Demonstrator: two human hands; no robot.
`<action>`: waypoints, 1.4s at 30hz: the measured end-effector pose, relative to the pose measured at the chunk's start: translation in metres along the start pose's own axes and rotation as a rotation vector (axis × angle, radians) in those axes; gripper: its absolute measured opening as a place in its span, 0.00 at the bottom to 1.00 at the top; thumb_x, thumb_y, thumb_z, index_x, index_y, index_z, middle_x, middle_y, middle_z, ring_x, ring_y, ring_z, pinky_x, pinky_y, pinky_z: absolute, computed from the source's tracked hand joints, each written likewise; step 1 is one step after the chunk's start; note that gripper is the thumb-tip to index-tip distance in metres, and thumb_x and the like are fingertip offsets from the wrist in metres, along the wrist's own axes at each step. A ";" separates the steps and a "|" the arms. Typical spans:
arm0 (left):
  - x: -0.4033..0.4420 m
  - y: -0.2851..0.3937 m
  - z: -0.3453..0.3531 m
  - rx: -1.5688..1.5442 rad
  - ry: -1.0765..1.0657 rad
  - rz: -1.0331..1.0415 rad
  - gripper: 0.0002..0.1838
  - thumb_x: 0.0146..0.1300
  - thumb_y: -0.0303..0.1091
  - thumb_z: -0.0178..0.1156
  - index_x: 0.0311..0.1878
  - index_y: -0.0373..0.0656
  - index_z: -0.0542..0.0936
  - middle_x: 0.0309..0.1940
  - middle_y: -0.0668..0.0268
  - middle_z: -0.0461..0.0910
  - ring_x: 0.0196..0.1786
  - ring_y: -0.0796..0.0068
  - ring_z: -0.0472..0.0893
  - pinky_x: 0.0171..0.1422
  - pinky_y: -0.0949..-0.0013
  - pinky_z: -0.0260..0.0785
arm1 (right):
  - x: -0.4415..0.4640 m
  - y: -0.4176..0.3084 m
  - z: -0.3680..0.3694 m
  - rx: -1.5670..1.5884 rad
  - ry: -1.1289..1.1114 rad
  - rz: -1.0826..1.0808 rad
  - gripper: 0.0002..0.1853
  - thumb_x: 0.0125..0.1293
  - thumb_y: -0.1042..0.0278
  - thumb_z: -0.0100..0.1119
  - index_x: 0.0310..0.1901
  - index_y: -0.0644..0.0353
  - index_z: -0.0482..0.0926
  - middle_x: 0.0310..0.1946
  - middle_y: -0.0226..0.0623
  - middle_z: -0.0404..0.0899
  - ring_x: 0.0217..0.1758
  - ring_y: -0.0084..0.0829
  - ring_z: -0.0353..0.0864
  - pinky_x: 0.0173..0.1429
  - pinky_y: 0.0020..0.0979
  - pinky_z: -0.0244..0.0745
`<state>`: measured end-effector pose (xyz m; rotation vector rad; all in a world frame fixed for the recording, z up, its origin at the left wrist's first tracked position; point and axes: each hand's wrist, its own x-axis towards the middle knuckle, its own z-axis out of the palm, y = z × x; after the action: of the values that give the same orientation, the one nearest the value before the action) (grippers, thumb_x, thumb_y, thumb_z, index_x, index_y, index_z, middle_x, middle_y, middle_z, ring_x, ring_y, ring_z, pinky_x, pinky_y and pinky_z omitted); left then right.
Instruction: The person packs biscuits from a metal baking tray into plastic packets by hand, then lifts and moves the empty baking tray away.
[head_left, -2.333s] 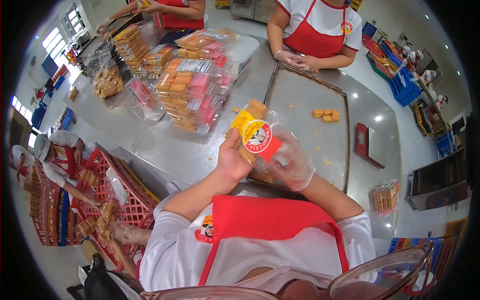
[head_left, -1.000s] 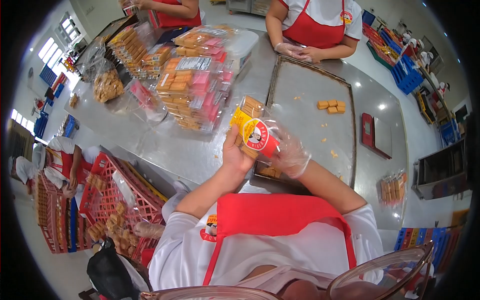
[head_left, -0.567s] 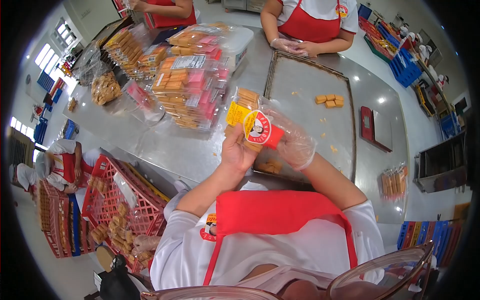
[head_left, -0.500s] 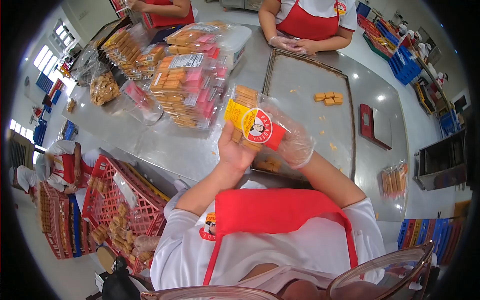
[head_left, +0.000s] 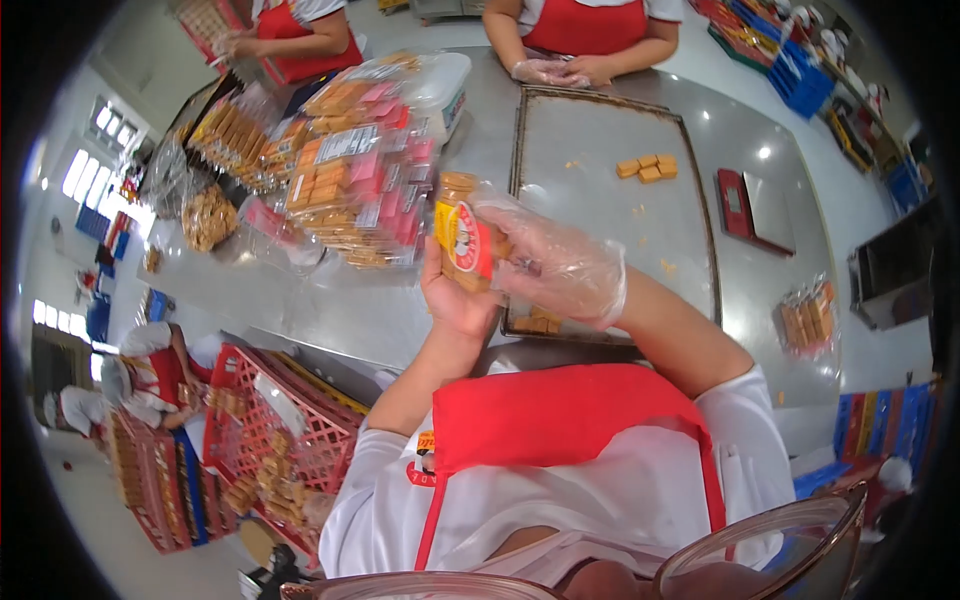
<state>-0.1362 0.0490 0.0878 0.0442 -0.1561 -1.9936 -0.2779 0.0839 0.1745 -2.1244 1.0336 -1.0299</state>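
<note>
A clear pack of biscuits [head_left: 462,240] with a yellow and red label is held upright between my hands. My bare left hand [head_left: 458,295] grips it from the left and below, its thumb along the near edge. My right hand [head_left: 560,262], in a clear plastic glove, is closed at the pack's right side; its fingertips are partly hidden by the glove's shine. Just left of the pack stands a tall stack of filled packs [head_left: 350,190] with pink and white labels. Behind my right hand lies a metal tray [head_left: 610,125] with a small group of biscuits [head_left: 648,167].
A red scale [head_left: 750,210] and another biscuit pack [head_left: 806,318] are on the steel table [head_left: 380,310] at the right. A co-worker's hands [head_left: 565,72] rest at the tray's far edge. Red crates [head_left: 285,400] stand at the lower left, with people beside them.
The pack has shifted left and turned narrower to the view. My right hand has moved left over its right side, with more of the glove showing. The whole view has also shifted.
</note>
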 end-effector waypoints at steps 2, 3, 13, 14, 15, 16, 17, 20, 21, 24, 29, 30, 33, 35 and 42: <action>0.001 0.002 -0.003 -0.057 -0.029 -0.017 0.23 0.61 0.47 0.41 0.56 0.46 0.66 0.54 0.62 0.68 0.57 0.62 0.66 0.62 0.55 0.54 | 0.002 -0.006 -0.006 -0.100 -0.029 0.014 0.25 0.56 0.68 0.52 0.56 0.58 0.61 0.48 0.44 0.69 0.42 0.40 0.74 0.46 0.29 0.70; 0.002 0.002 -0.003 -0.096 -0.065 -0.032 0.23 0.61 0.46 0.41 0.56 0.46 0.66 0.54 0.62 0.68 0.57 0.62 0.66 0.63 0.55 0.53 | 0.003 -0.007 -0.007 -0.140 -0.057 0.034 0.23 0.57 0.68 0.51 0.55 0.57 0.62 0.47 0.43 0.69 0.42 0.40 0.74 0.46 0.29 0.70; 0.001 0.004 -0.005 -0.018 -0.139 -0.036 0.23 0.59 0.41 0.46 0.56 0.43 0.65 0.57 0.59 0.64 0.60 0.60 0.62 0.65 0.51 0.48 | -0.002 -0.010 -0.014 -0.448 -0.023 -0.067 0.13 0.57 0.65 0.47 0.44 0.56 0.70 0.50 0.38 0.67 0.41 0.39 0.74 0.38 0.33 0.72; 0.000 0.004 -0.001 0.010 -0.094 -0.041 0.23 0.58 0.42 0.46 0.56 0.44 0.66 0.56 0.60 0.65 0.59 0.61 0.64 0.64 0.52 0.50 | -0.003 -0.007 -0.012 -0.473 -0.010 -0.106 0.13 0.56 0.65 0.48 0.44 0.56 0.70 0.51 0.38 0.66 0.42 0.38 0.74 0.38 0.33 0.73; -0.001 0.003 0.004 0.037 -0.050 -0.041 0.23 0.58 0.43 0.46 0.56 0.45 0.66 0.56 0.61 0.66 0.58 0.62 0.66 0.63 0.54 0.53 | -0.003 -0.005 -0.010 -0.501 0.000 -0.146 0.14 0.56 0.65 0.49 0.44 0.57 0.70 0.52 0.38 0.65 0.43 0.38 0.74 0.38 0.33 0.73; -0.001 0.003 0.002 0.033 -0.044 -0.037 0.23 0.58 0.44 0.46 0.56 0.45 0.66 0.55 0.61 0.66 0.57 0.62 0.66 0.63 0.54 0.53 | -0.003 -0.004 -0.009 -0.528 0.006 -0.190 0.14 0.55 0.65 0.50 0.44 0.57 0.70 0.53 0.37 0.64 0.43 0.38 0.74 0.38 0.34 0.74; -0.002 0.004 -0.001 0.029 -0.037 -0.030 0.24 0.58 0.44 0.45 0.56 0.45 0.65 0.55 0.61 0.67 0.57 0.62 0.66 0.62 0.54 0.54 | -0.002 -0.004 -0.010 -0.517 -0.056 -0.143 0.15 0.55 0.65 0.51 0.45 0.57 0.70 0.53 0.38 0.64 0.44 0.38 0.74 0.39 0.34 0.74; -0.005 0.000 0.001 0.066 -0.068 0.024 0.23 0.59 0.44 0.45 0.56 0.46 0.65 0.55 0.62 0.67 0.57 0.63 0.67 0.62 0.55 0.56 | 0.000 -0.003 -0.015 -0.490 -0.155 -0.100 0.18 0.52 0.66 0.53 0.47 0.57 0.69 0.54 0.39 0.62 0.46 0.39 0.73 0.42 0.34 0.74; -0.006 -0.002 0.003 0.087 -0.087 0.049 0.23 0.59 0.45 0.45 0.57 0.46 0.65 0.55 0.62 0.67 0.57 0.63 0.67 0.61 0.55 0.56 | -0.003 -0.001 -0.017 -0.485 -0.128 -0.148 0.20 0.51 0.67 0.54 0.48 0.56 0.68 0.54 0.39 0.62 0.46 0.40 0.73 0.43 0.34 0.74; -0.008 0.000 0.005 0.074 -0.190 0.013 0.24 0.60 0.46 0.45 0.57 0.48 0.65 0.56 0.64 0.66 0.57 0.63 0.66 0.62 0.55 0.56 | -0.005 0.012 -0.014 -0.379 0.020 -0.341 0.23 0.50 0.70 0.55 0.50 0.56 0.67 0.55 0.38 0.61 0.49 0.41 0.72 0.45 0.35 0.73; -0.012 -0.006 0.008 0.018 -0.195 0.036 0.24 0.61 0.46 0.45 0.58 0.46 0.63 0.57 0.61 0.65 0.58 0.63 0.65 0.62 0.56 0.56 | -0.009 0.019 -0.018 -0.427 -0.071 -0.315 0.20 0.50 0.71 0.54 0.47 0.58 0.67 0.52 0.39 0.64 0.47 0.41 0.72 0.45 0.34 0.73; -0.011 -0.007 0.007 -0.009 -0.189 0.031 0.24 0.61 0.47 0.45 0.58 0.45 0.63 0.57 0.61 0.65 0.58 0.63 0.66 0.62 0.56 0.56 | -0.009 0.018 -0.020 -0.411 -0.066 -0.330 0.17 0.50 0.71 0.53 0.44 0.60 0.68 0.49 0.40 0.65 0.44 0.42 0.73 0.43 0.34 0.73; -0.012 -0.008 0.010 0.054 -0.177 0.037 0.24 0.61 0.48 0.45 0.57 0.45 0.64 0.56 0.62 0.66 0.57 0.64 0.66 0.62 0.58 0.56 | -0.013 0.022 -0.023 -0.401 -0.056 -0.347 0.15 0.49 0.72 0.53 0.41 0.61 0.68 0.46 0.42 0.66 0.40 0.43 0.74 0.41 0.34 0.73; -0.011 -0.011 0.012 0.081 -0.143 0.063 0.24 0.61 0.46 0.46 0.57 0.44 0.64 0.56 0.61 0.66 0.57 0.64 0.67 0.62 0.58 0.57 | -0.015 0.022 -0.025 -0.438 -0.071 -0.356 0.15 0.49 0.73 0.53 0.41 0.61 0.68 0.45 0.43 0.67 0.40 0.43 0.74 0.40 0.34 0.74; -0.008 -0.017 0.005 0.205 0.061 0.078 0.22 0.59 0.34 0.50 0.57 0.40 0.62 0.52 0.60 0.69 0.55 0.65 0.69 0.61 0.58 0.59 | -0.019 0.029 0.003 -0.374 0.063 -0.270 0.16 0.49 0.75 0.54 0.43 0.60 0.69 0.41 0.43 0.69 0.43 0.43 0.72 0.42 0.34 0.72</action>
<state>-0.1485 0.0634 0.0907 0.2276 -0.3181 -1.8902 -0.2943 0.0839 0.1439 -2.6065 1.0550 -1.1021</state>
